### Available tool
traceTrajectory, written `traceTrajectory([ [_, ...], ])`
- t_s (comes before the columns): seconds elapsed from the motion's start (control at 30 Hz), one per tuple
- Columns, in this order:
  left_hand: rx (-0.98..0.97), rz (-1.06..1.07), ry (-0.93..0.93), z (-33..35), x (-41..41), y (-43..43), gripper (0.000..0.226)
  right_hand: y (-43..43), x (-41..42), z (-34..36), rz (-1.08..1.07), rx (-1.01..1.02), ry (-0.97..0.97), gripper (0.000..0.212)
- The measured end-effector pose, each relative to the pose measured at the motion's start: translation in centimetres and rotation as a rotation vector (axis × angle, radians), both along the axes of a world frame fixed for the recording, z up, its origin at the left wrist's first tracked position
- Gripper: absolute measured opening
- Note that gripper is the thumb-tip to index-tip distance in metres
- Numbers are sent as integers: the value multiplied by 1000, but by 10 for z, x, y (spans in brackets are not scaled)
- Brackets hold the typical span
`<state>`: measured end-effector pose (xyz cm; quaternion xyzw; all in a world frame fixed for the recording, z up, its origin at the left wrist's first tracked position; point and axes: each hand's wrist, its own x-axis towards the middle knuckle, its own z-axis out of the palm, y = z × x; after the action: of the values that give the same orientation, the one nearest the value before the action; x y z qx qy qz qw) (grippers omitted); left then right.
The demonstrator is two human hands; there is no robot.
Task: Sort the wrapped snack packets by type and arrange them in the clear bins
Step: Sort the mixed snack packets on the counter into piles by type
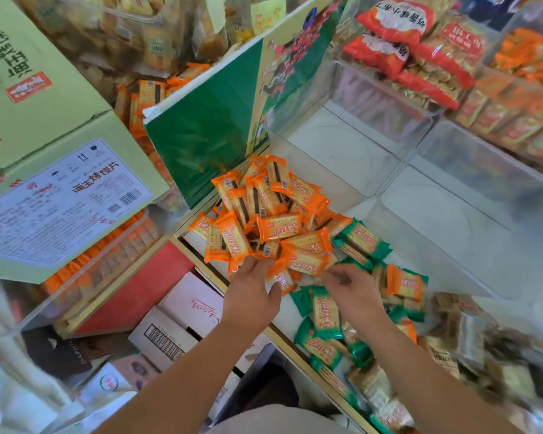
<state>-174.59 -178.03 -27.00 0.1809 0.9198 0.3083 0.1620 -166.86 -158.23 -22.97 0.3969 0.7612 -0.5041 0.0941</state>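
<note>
In the head view we see open bin floor (351, 151) right of centre, hemmed in by a green divider card (207, 126) upper centre and a pale green carton (54, 170) at left. The orange packets (273, 214), cracker-filled with red lettering too blurred to read, pile mid-frame; green packets (326, 321) lie lower right. Our left hand (251, 296) pinches an orange packet; our right hand (355, 292) curls over the green ones, grip unclear.
</note>
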Motion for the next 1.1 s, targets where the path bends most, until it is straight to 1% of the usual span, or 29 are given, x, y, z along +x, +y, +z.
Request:
traceTrajectory([
  [0.07,7,-6,-22,1,1,7,43,6,1,2,-16,1,4,18],
  [0.13,-1,-5,7,4,2,8,43,10,3,3,-15,-13,7,16],
  [0.23,30,-13,186,14,0,16,37,15,6,7,12,-28,28,14],
  [0.27,65,-37,202,18,-1,24,34,18,7,8,3,-25,35,13],
  [0.3,104,-80,155,23,-4,34,30,23,10,9,-11,-18,38,13],
  [0.37,128,-232,-43,28,-6,59,30,33,18,10,-39,5,39,14],
  [0.43,-20,-407,-245,30,-5,87,40,45,30,11,-89,38,50,15],
  [0.47,-101,-455,-291,30,-4,100,44,51,37,12,-113,58,50,14],
  [0.5,-139,-471,-315,28,-2,113,47,57,42,13,-128,76,50,13],
  [0.57,-169,-460,-386,22,1,131,55,67,51,15,-139,95,51,13],
  [0.63,-182,-429,-371,11,1,139,62,76,57,16,-142,94,47,12],
  [0.67,-178,-396,-326,5,0,139,58,80,59,17,-152,88,43,11],
  [0.73,-106,-309,-245,-2,-3,135,42,87,62,17,-193,72,43,10],
  [0.77,-58,-281,-224,-5,-4,132,37,90,64,18,-208,67,43,10],
  [0.87,5,-263,-251,-5,-7,125,38,95,67,16,-210,80,29,10],
  [0.97,60,-276,-228,0,-9,134,35,97,67,15,-204,75,7,11],
  [1.03,34,-313,-259,3,-11,146,41,98,63,14,-204,61,8,13],
  [1.1,-64,-321,-323,1,-13,161,56,98,60,14,-209,54,8,13],
])
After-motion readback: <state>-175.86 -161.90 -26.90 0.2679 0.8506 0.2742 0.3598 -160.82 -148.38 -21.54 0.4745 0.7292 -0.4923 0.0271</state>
